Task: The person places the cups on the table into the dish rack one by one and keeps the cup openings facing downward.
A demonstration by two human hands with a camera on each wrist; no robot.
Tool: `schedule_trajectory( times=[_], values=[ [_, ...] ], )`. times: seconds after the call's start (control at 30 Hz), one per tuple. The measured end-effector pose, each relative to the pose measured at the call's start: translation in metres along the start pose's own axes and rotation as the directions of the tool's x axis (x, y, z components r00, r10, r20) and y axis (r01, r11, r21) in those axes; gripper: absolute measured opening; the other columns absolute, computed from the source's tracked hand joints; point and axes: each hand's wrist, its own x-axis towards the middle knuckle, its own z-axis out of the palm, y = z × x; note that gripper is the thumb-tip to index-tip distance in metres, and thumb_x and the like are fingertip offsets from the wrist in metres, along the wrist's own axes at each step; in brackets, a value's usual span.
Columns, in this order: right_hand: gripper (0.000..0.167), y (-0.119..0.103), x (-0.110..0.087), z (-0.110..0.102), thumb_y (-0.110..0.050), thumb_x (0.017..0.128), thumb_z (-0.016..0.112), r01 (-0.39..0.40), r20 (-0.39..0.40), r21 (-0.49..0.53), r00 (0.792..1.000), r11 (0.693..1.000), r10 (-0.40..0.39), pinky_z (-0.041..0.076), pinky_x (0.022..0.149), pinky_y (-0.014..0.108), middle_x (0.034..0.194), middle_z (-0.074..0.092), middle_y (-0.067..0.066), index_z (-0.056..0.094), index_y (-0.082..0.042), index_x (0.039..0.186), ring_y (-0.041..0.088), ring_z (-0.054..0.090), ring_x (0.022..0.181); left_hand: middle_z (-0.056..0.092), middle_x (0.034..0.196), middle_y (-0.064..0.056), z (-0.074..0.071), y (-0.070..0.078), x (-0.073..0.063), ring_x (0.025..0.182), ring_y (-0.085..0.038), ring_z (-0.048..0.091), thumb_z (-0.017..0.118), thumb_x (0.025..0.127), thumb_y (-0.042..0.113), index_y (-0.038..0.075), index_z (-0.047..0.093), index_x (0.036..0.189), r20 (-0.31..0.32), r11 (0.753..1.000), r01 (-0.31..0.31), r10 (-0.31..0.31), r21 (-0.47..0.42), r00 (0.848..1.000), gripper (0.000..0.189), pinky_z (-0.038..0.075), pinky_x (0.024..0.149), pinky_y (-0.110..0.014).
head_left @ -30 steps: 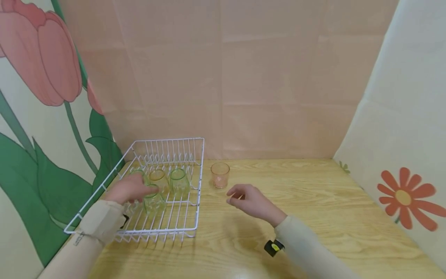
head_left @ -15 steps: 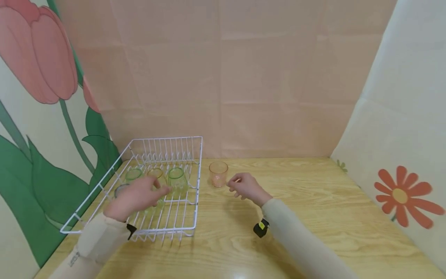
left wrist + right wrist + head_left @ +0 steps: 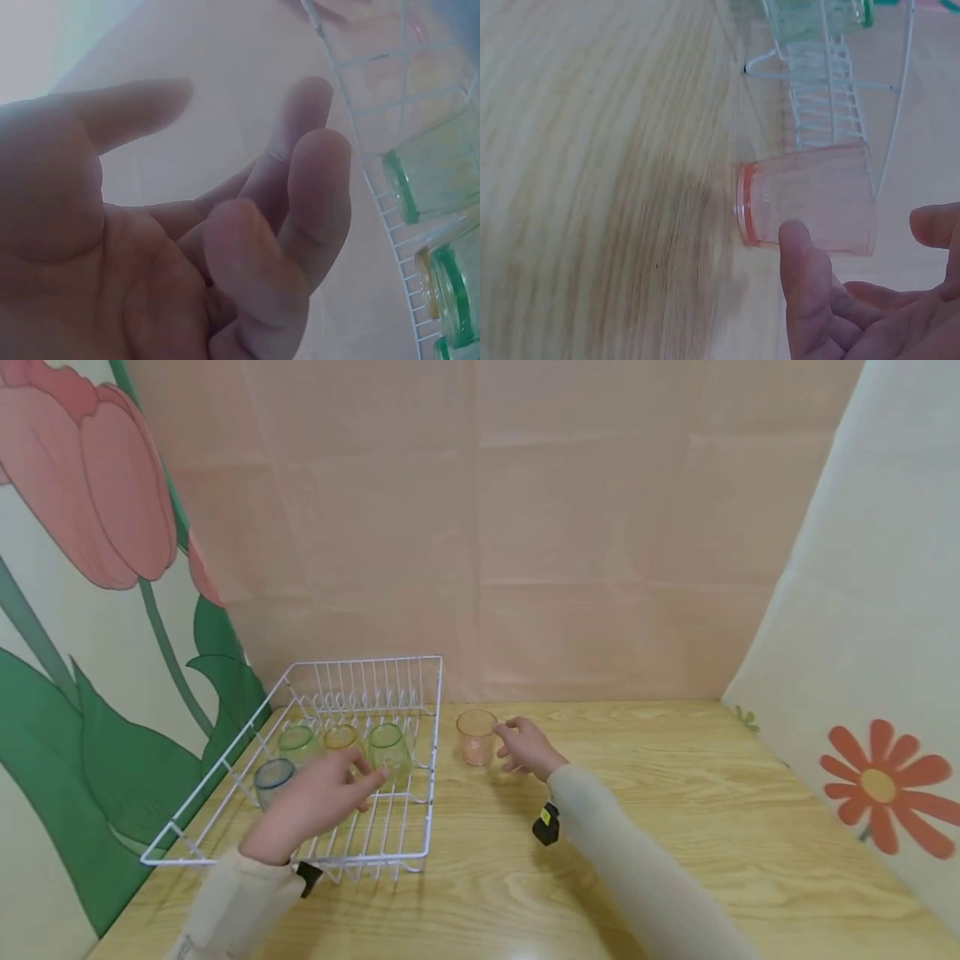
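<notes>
A pink glass [image 3: 476, 742] stands upright on the table, right of the white wire dish rack [image 3: 431, 777]. My right hand [image 3: 528, 749] is at its right side, thumb and fingers spread; in the right wrist view the fingertips [image 3: 795, 238] overlap the pink glass [image 3: 810, 196], and contact is unclear. Over the rack's front part hovers my left hand [image 3: 318, 797], fingers loosely bent, holding nothing. In the rack stand a green glass [image 3: 298, 743], an amber glass [image 3: 341, 739], another green glass [image 3: 388, 756] and a blue-rimmed glass [image 3: 273, 777]. The left hand covers the area in front of them.
The wood-grain table [image 3: 660, 810] stretches to the right of the rack. A pinkish cloth backdrop [image 3: 480, 527] rises behind it. Flower-printed panels stand at the left [image 3: 82, 610] and right [image 3: 877, 610].
My left hand has drawn back from the glasses and moved right, uncovering the blue-rimmed glass. My right hand has moved forward to the pink glass's side, its fingers spreading.
</notes>
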Motion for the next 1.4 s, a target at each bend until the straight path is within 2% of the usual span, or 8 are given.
schedule_trajectory(
  times=[0.17, 0.3, 0.57, 0.73, 0.97, 1.17, 1.4],
  values=[
    [0.070, 0.001, 0.006, 0.004, -0.047, 0.103, 0.047, -0.009, 0.027, -0.030, 1.000, 1.000, 0.010, 0.057, 0.075, 0.046, 0.109, 0.068, 0.022, 0.030, 0.001, 0.151, 0.023, 0.068, 0.068, 0.069, 0.073, 0.000, 0.006, 0.000, 0.001, 0.054, -0.017, 0.052, 0.058, 0.100, 0.045, 0.009, 0.064, 0.102, -0.012, 0.999, 0.019, -0.019, -0.027, 1.000, 0.037, 0.043, 0.051, -0.033],
    [0.067, 0.000, 0.008, 0.008, -0.043, 0.102, 0.049, -0.009, 0.015, -0.050, 1.000, 0.999, 0.010, 0.057, 0.070, 0.042, 0.105, 0.070, 0.021, 0.032, 0.002, 0.150, 0.023, 0.068, 0.067, 0.069, 0.074, -0.002, 0.009, -0.002, 0.002, 0.055, -0.017, 0.054, 0.059, 0.099, 0.047, 0.008, 0.064, 0.102, -0.013, 0.999, 0.014, -0.014, -0.051, 1.000, 0.039, 0.044, 0.051, -0.033],
    [0.060, -0.002, 0.012, 0.010, -0.030, 0.098, 0.047, -0.010, -0.013, 0.000, 1.000, 1.000, 0.010, 0.055, 0.059, 0.031, 0.100, 0.073, 0.019, 0.033, 0.000, 0.149, 0.021, 0.067, 0.062, 0.068, 0.072, 0.000, 0.010, -0.006, 0.004, 0.053, -0.017, 0.053, 0.060, 0.099, 0.044, 0.009, 0.062, 0.101, -0.022, 0.997, 0.007, -0.009, -0.076, 1.000, 0.035, 0.044, 0.050, -0.033],
    [0.052, -0.001, 0.011, 0.012, -0.026, 0.099, 0.045, 0.004, -0.019, -0.007, 1.000, 1.000, -0.004, 0.056, 0.060, 0.033, 0.092, 0.075, 0.016, 0.040, 0.000, 0.144, 0.025, 0.069, 0.064, 0.068, 0.074, -0.002, 0.009, -0.006, 0.002, 0.056, -0.018, 0.056, 0.060, 0.099, 0.045, 0.010, 0.062, 0.101, -0.009, 0.995, 0.030, -0.031, -0.099, 0.999, 0.034, 0.045, 0.051, -0.032],
    [0.045, 0.007, 0.008, 0.014, -0.017, 0.100, 0.043, 0.006, -0.008, 0.034, 1.000, 0.999, -0.006, 0.060, 0.070, 0.042, 0.090, 0.074, 0.017, 0.045, 0.003, 0.140, 0.032, 0.072, 0.080, 0.067, 0.075, -0.001, 0.009, -0.006, -0.001, 0.061, -0.018, 0.060, 0.059, 0.099, 0.046, 0.010, 0.062, 0.104, 0.001, 0.991, 0.053, -0.053, -0.124, 0.999, 0.036, 0.049, 0.055, -0.032],
    [0.045, 0.015, 0.004, 0.010, -0.018, 0.100, 0.042, 0.044, 0.002, 0.022, 0.999, 0.999, -0.045, 0.058, 0.067, 0.042, 0.089, 0.075, 0.017, 0.047, 0.002, 0.140, 0.035, 0.072, 0.078, 0.068, 0.079, -0.002, 0.010, -0.008, 0.000, 0.063, -0.019, 0.060, 0.059, 0.100, 0.045, 0.009, 0.062, 0.108, -0.002, 0.991, 0.040, -0.040, -0.125, 0.999, 0.037, 0.049, 0.056, -0.033],
    [0.046, 0.009, -0.014, 0.001, -0.018, 0.100, 0.042, 0.106, 0.035, 0.017, 0.994, 0.994, -0.106, 0.057, 0.070, 0.045, 0.091, 0.075, 0.017, 0.047, -0.001, 0.142, 0.035, 0.072, 0.079, 0.066, 0.092, -0.005, 0.011, -0.009, 0.000, 0.070, -0.016, 0.059, 0.059, 0.099, 0.047, 0.006, 0.060, 0.121, -0.044, 0.998, -0.001, -0.001, -0.055, 0.999, 0.047, 0.049, 0.061, -0.033]
  ],
)
